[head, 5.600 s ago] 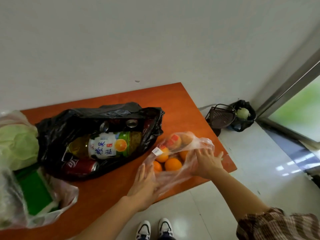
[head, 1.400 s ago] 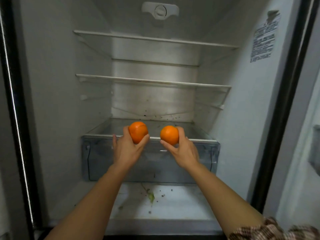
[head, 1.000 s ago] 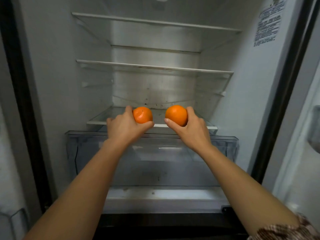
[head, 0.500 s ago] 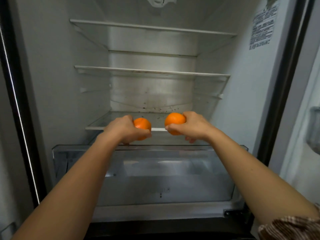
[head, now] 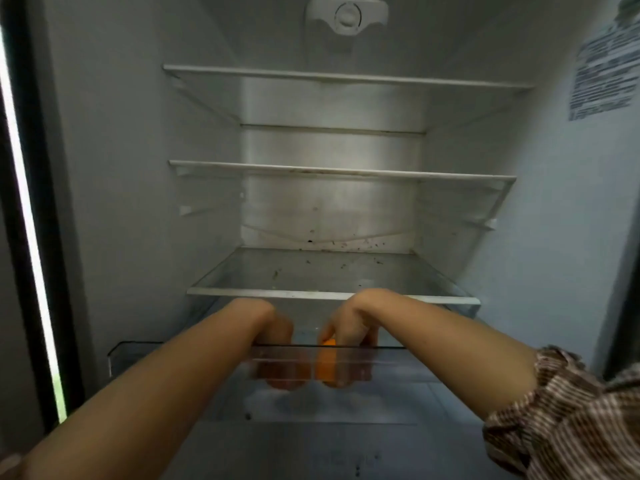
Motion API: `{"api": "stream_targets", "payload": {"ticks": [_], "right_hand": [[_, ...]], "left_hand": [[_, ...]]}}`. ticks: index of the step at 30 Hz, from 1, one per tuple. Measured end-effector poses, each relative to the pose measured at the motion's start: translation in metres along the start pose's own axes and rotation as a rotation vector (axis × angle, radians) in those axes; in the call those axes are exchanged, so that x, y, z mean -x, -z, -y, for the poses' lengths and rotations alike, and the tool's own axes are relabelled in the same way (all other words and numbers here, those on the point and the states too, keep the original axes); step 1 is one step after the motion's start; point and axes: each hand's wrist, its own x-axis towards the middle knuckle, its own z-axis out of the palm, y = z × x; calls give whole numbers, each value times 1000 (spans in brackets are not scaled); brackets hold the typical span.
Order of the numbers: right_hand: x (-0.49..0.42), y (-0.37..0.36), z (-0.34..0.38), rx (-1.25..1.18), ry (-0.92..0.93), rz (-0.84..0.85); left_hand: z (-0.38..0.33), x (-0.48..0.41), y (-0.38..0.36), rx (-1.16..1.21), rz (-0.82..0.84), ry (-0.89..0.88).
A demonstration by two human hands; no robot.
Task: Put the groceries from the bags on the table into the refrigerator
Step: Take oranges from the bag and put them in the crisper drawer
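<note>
The refrigerator stands open in front of me, its clear crisper drawer (head: 138,355) pulled out at the bottom. Both my hands reach down into that drawer. My left hand (head: 273,334) is closed over one orange (head: 284,375), seen dimly through the drawer's front wall. My right hand (head: 353,327) holds the second orange (head: 327,365), whose bright side shows below my fingers. The two oranges sit close together, low inside the drawer. Whether they touch the drawer floor is hidden by the blurred plastic.
Above the drawer is a glass shelf (head: 329,271) with dark specks, then two more bare shelves (head: 339,169). A control dial (head: 348,15) sits at the top. A label (head: 602,74) is stuck on the right wall. The dark door frame (head: 38,237) runs along the left.
Both hands have dropped from shelf height down into the pulled-out drawer, carrying the oranges with them. The view has tilted up and moved closer.
</note>
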Motion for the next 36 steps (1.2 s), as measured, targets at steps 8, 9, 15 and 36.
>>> {"api": "stream_targets", "payload": {"ticks": [8, 9, 15, 36], "right_hand": [[-11, -8, 1, -119, 38, 98], [-7, -8, 1, -127, 36, 93], [29, -8, 1, -263, 68, -268], [179, -203, 58, -210, 248, -1256]], "left_hand": [[-4, 9, -1, 71, 189, -14], [-2, 10, -1, 93, 208, -7], [3, 10, 1, 219, -138, 70], [-53, 230, -153, 362, -1230, 76]]}}
